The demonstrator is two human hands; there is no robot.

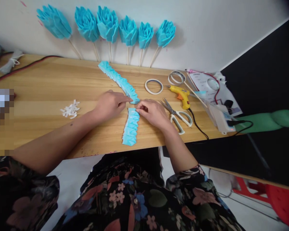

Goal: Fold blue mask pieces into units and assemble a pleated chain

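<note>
Two pleated light-blue paper strips lie on the wooden table. The longer strip (119, 80) slants up toward the wall, and the shorter strip (130, 126) lies below it, near the front edge. My left hand (110, 104) rests beside the longer strip's lower end, its index finger stretched out and touching that end; the other fingers are partly hidden. Close to the gap between the strips, my right hand (153, 111) has thumb and index finger pinched together at the shorter strip's upper corner. What exactly lies between those fingertips is too small to see clearly.
Several blue paper flowers (107, 25) on sticks lean against the wall. White scraps (70, 109) lie at left. On the right are a tape roll (153, 80), scissors (175, 112), a yellow glue gun (181, 94) with its cord, and a white power strip (221, 118).
</note>
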